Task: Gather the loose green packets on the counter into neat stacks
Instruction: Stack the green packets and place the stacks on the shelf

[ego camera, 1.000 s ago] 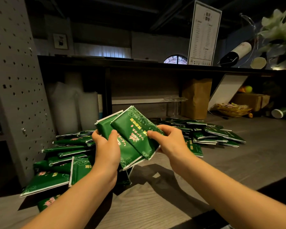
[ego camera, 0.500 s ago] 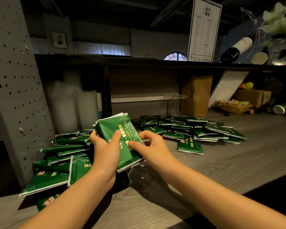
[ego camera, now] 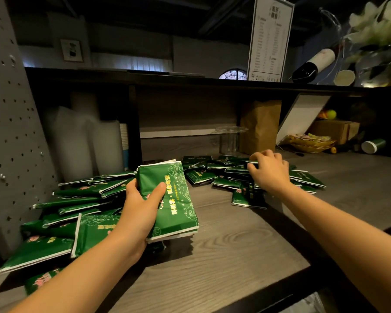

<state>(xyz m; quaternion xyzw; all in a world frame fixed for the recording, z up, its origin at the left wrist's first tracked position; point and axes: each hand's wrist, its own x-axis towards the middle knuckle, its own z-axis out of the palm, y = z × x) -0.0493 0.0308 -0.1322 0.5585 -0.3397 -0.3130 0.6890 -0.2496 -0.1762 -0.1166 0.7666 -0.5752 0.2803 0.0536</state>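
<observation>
Grey wood counter (ego camera: 224,256): loose packets (ego camera: 221,179) lie flat just in front of the brown bag (ego camera: 260,125), mostly long side across. The right hand (ego camera: 270,171), nearer them, pinches 1 packet (ego camera: 251,162). The left hand (ego camera: 140,213) grips the stack (ego camera: 169,195), farther from the bag. 0.5 s ago, 2 hands held that stack.

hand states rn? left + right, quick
Left hand: grips the stack of green packets.
Right hand: fingers curled, pinching a loose green packet on the far pile.
</observation>
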